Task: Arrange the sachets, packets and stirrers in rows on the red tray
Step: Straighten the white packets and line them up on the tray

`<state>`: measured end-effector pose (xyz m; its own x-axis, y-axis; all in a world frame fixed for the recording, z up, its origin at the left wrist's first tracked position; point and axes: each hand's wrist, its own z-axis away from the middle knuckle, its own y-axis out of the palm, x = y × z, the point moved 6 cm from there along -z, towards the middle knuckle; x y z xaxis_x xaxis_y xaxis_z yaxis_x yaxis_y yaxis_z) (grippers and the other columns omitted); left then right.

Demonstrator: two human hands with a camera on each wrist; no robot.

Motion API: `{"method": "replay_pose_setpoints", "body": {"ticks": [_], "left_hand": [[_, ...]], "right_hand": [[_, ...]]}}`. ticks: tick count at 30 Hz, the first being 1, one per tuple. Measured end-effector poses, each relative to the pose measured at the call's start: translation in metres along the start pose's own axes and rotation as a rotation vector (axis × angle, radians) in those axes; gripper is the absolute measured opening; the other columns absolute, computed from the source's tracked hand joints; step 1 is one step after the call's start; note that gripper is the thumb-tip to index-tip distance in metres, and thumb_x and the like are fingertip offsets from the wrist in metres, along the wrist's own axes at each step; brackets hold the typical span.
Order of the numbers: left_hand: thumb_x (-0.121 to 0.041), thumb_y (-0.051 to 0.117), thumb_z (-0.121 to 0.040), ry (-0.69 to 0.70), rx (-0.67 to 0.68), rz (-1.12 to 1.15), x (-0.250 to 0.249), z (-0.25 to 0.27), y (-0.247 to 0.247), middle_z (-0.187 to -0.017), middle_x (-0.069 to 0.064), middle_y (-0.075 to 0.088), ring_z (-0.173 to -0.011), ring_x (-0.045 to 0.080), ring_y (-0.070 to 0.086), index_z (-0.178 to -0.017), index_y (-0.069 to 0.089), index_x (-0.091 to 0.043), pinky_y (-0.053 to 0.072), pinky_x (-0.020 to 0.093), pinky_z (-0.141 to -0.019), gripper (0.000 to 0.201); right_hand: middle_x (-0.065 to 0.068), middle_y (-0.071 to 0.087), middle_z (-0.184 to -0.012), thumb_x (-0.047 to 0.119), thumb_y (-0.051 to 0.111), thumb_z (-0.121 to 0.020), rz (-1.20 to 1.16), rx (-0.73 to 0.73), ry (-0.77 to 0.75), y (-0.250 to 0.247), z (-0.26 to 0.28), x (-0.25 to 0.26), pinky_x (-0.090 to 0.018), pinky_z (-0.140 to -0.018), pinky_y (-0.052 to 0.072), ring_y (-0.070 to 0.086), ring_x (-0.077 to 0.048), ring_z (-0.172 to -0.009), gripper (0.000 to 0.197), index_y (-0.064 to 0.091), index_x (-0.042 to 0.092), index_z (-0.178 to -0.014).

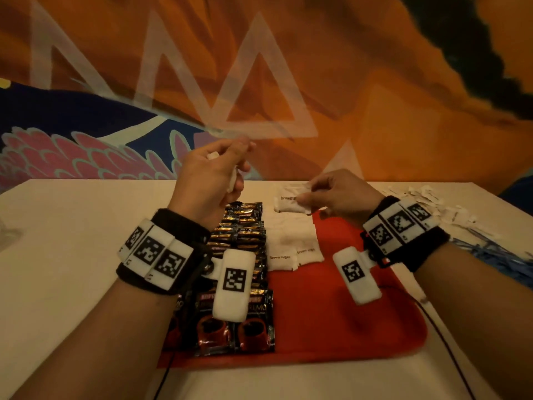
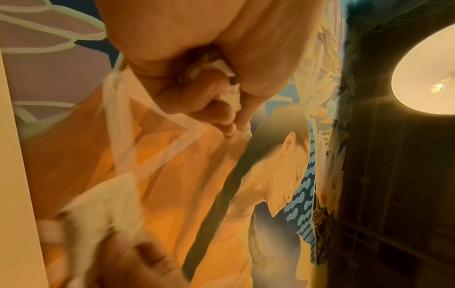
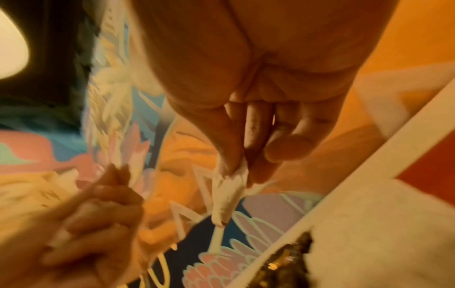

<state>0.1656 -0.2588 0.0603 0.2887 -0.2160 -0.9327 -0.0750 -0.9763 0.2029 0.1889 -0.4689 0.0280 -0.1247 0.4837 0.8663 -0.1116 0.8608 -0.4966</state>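
Left hand (image 1: 212, 171) raised above the far end of the red tray (image 1: 346, 313), grip curled round a small bunch of white sachets (image 1: 232, 180). Right hand (image 1: 340, 194) low over the tray's far edge, grip pinching one white sachet (image 1: 291, 204) by its end; in the right wrist view it hangs loose from the fingertips (image 3: 236, 165).

On the tray: dark coffee packets (image 1: 245, 235) overlapped in a column down the left side, a row of white sachets (image 1: 291, 249) just to their right. The right half of the tray is bare red. A loose heap of more sachets (image 1: 432, 203) lies on the table (image 1: 72, 226) far right, with blue stirrers (image 1: 490, 255) nearer, off the tray.

Risks, as we judge them:
- The end-pinch is light, so the sachet could swing and land askew or overlap its neighbour.
- The left-hand bunch is held high; a slack finger could drop sachets onto the packet column and knock it out of line.
- The wrist devices hang near the laid rows and could brush them.

Writing: "brown sugar" on the laid sachets; "brown" on the held one. The big near packets show partial letters, perhaps "RAPIDO"; we are not sure.
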Motion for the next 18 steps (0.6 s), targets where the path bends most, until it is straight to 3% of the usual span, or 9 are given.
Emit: {"method": "replay_pose_setpoints", "body": {"ticks": [5, 8, 11, 14, 18], "left_hand": [[-0.028, 0.06, -0.097, -0.013, 0.039, 0.01, -0.006, 0.006, 0.006, -0.07, 0.0, 0.057, -0.048, 0.007, 0.046, -0.093, 0.068, -0.014, 0.028, 0.017, -0.038, 0.017], [-0.029, 0.06, -0.097, 0.003, 0.048, 0.016, -0.009, 0.007, 0.005, -0.07, -0.001, 0.057, -0.048, 0.007, 0.046, -0.094, 0.069, -0.013, 0.027, 0.017, -0.037, 0.018], [-0.03, 0.061, -0.097, 0.008, 0.064, 0.017, -0.01, 0.007, 0.004, -0.069, -0.002, 0.057, -0.047, 0.007, 0.045, -0.09, 0.07, -0.017, 0.027, 0.017, -0.037, 0.018], [-0.03, 0.06, -0.097, -0.001, 0.063, 0.012, -0.011, 0.006, 0.002, -0.07, -0.002, 0.056, -0.048, 0.007, 0.045, -0.091, 0.07, -0.017, 0.027, 0.017, -0.037, 0.018], [-0.03, 0.06, -0.097, -0.006, 0.064, 0.012, -0.011, 0.005, 0.0, -0.07, -0.002, 0.056, -0.048, 0.007, 0.045, -0.091, 0.069, -0.017, 0.026, 0.017, -0.038, 0.018]], "right_hand": [[-0.009, 0.069, -0.077, 0.015, 0.076, -0.085, 0.152, 0.058, 0.187, -0.003, 0.007, -0.05, -0.029, -0.062, 0.05, 0.062, -0.015, -0.069, 0.018, 0.072, -0.002, -0.087], [-0.012, 0.07, -0.084, 0.017, 0.075, -0.087, 0.208, 0.106, 0.264, 0.003, 0.014, -0.062, -0.027, -0.063, 0.051, 0.062, -0.014, -0.074, 0.021, 0.072, -0.002, -0.095], [-0.01, 0.073, -0.091, 0.02, 0.075, -0.086, 0.258, 0.164, 0.297, 0.012, 0.018, -0.067, -0.026, -0.065, 0.051, 0.063, -0.013, -0.077, 0.017, 0.074, 0.006, -0.096], [-0.002, 0.072, -0.084, 0.022, 0.079, -0.082, 0.326, 0.172, 0.308, 0.018, 0.017, -0.07, -0.026, -0.065, 0.052, 0.065, -0.013, -0.076, 0.01, 0.074, 0.014, -0.086], [0.003, 0.066, -0.088, 0.034, 0.082, -0.078, 0.613, 0.136, 0.314, 0.022, 0.009, -0.076, -0.027, -0.069, 0.051, 0.061, -0.014, -0.084, 0.021, 0.066, 0.022, -0.084]]}}
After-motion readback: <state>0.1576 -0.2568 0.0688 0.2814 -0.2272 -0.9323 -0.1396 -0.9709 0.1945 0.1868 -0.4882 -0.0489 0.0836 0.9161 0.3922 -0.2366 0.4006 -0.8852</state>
